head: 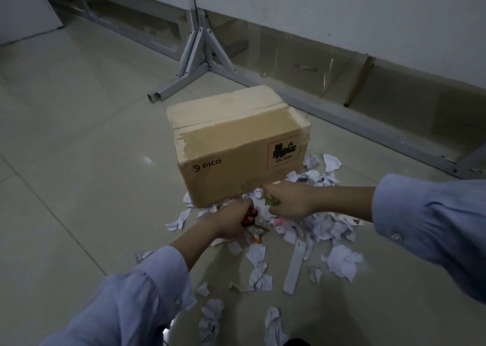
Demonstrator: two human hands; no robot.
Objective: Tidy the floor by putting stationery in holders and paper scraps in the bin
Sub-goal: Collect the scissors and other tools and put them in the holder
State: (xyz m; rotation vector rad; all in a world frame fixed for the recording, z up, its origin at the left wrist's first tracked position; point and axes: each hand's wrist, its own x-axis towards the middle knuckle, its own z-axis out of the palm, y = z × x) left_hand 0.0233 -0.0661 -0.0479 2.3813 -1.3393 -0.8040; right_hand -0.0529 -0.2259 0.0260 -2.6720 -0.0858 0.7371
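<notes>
White paper scraps (339, 262) lie strewn over the tiled floor in front of a cardboard box (236, 140) marked PICO, which rests upside down on part of the pile. My left hand (231, 220) is closed around red-handled scissors (249, 218) along with other stationery, an orange tip poking out below. My right hand (289, 199) sits just right of it, at the box's lower edge, gripping a green item (271, 201), likely a pen or marker. A pale ruler (294, 266) lies flat among the scraps. A pink object (278, 222) peeks from the pile under my right hand.
A grey metal stand (194, 56) with splayed feet stands behind the box, and a long metal rail (368, 124) runs along the wall to the right. Bare tiles stretch to the left. More crumpled paper (210, 316) lies near my body.
</notes>
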